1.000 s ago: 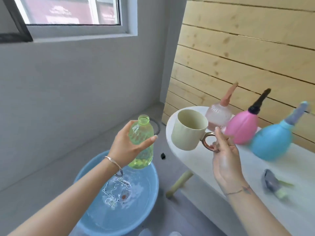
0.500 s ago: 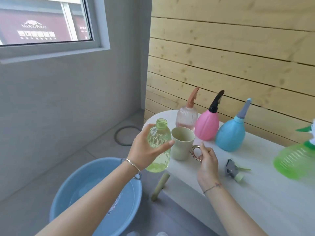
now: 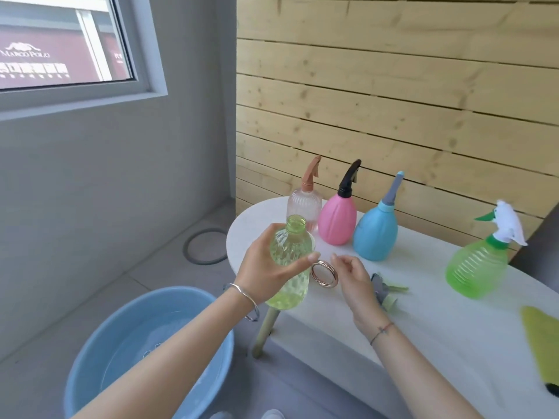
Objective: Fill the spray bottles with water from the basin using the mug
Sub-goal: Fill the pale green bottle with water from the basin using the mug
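Note:
My left hand (image 3: pixel 266 270) grips an uncapped yellow-green bottle (image 3: pixel 289 267) upright at the left end of the white table (image 3: pixel 423 328). The bottle hides the mug's body; only the mug's copper ring handle (image 3: pixel 324 274) shows just to its right. My right hand (image 3: pixel 354 275) hovers beside that handle with relaxed, slightly curled fingers and holds nothing. The blue basin (image 3: pixel 99 352) with water stands on the floor at lower left. A loose grey-green spray head (image 3: pixel 385 290) lies on the table behind my right hand.
Along the wooden wall stand a clear pink bottle (image 3: pixel 304 204), a pink bottle (image 3: pixel 337 220), a blue bottle (image 3: pixel 375 235) and, farther right, a green bottle (image 3: pixel 476 269). A yellow cloth (image 3: pixel 544 343) lies at the right edge. A dark ring (image 3: pixel 205 246) lies on the floor.
The mug went from held in the air to standing on the table, and my right hand let go of its handle. My left hand carried the bottle from over the basin to the table edge.

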A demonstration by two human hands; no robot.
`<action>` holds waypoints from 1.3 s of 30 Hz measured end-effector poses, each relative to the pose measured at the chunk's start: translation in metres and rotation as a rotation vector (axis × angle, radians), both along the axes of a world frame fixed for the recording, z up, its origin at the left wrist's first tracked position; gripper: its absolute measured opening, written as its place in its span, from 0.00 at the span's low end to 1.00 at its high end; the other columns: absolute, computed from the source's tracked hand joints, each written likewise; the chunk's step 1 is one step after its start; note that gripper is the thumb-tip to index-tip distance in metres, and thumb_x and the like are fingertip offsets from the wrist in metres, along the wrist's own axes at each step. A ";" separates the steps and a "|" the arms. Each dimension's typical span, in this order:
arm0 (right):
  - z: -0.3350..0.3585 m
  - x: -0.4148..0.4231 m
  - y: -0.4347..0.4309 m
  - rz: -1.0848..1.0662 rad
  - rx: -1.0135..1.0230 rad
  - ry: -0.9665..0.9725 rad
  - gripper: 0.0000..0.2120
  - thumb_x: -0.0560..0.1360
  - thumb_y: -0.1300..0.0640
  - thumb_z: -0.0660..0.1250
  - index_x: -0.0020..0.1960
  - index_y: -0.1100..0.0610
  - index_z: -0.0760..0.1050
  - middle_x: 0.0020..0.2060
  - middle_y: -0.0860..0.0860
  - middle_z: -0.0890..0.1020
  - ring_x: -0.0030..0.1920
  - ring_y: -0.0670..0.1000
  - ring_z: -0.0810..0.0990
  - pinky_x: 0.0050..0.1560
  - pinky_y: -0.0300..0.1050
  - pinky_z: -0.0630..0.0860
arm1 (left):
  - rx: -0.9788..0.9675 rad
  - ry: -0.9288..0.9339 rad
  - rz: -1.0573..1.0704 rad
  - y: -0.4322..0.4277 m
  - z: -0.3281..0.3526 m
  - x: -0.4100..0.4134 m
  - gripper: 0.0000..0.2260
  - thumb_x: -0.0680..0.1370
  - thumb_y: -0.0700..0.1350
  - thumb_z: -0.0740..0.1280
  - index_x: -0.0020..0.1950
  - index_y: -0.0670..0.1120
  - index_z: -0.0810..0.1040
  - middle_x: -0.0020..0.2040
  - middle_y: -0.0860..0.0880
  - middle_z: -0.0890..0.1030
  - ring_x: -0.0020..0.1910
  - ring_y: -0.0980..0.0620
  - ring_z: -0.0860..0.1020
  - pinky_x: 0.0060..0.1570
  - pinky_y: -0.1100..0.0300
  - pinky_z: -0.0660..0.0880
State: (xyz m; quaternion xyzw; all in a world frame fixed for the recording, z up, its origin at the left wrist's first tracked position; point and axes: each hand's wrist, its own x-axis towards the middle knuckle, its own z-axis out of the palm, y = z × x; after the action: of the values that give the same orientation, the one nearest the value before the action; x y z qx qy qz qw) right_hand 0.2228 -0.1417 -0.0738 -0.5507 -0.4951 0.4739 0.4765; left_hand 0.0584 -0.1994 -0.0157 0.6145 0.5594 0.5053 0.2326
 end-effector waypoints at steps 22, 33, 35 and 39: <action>0.020 0.140 -0.011 -0.005 0.050 -0.491 0.05 0.71 0.56 0.74 0.44 0.49 0.80 0.36 0.45 0.80 0.37 0.44 0.76 0.45 0.39 0.72 | -0.045 -0.084 -0.174 0.023 -0.035 0.107 0.23 0.66 0.59 0.77 0.54 0.50 0.76 0.45 0.60 0.81 0.45 0.67 0.78 0.48 0.73 0.69; 0.150 0.149 -0.030 -0.073 0.412 0.531 0.06 0.71 0.53 0.68 0.47 0.53 0.78 0.50 0.50 0.79 0.53 0.47 0.82 0.65 0.41 0.72 | -0.070 -0.064 -0.197 0.032 -0.051 0.137 0.29 0.61 0.69 0.71 0.55 0.53 0.75 0.48 0.59 0.81 0.51 0.59 0.79 0.53 0.66 0.72; 0.161 0.143 -0.032 -0.035 0.447 0.663 0.05 0.72 0.55 0.67 0.47 0.52 0.79 0.54 0.51 0.79 0.53 0.46 0.82 0.61 0.39 0.74 | -0.068 -0.059 -0.191 0.031 -0.051 0.138 0.29 0.60 0.69 0.70 0.55 0.54 0.74 0.48 0.59 0.81 0.51 0.60 0.79 0.53 0.67 0.71; 0.176 0.128 -0.030 0.007 0.490 0.752 0.06 0.77 0.57 0.63 0.52 0.53 0.76 0.52 0.47 0.82 0.54 0.46 0.82 0.61 0.39 0.74 | -0.072 -0.057 -0.193 0.033 -0.053 0.138 0.32 0.60 0.70 0.70 0.56 0.52 0.74 0.49 0.58 0.81 0.51 0.58 0.79 0.54 0.63 0.72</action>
State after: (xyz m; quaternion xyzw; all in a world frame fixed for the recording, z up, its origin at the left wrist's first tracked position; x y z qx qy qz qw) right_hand 0.3509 -0.1717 0.1027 -0.2094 -0.3870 0.5118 0.7379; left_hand 0.1968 -0.1661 -0.0689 0.6424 0.5084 0.4773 0.3179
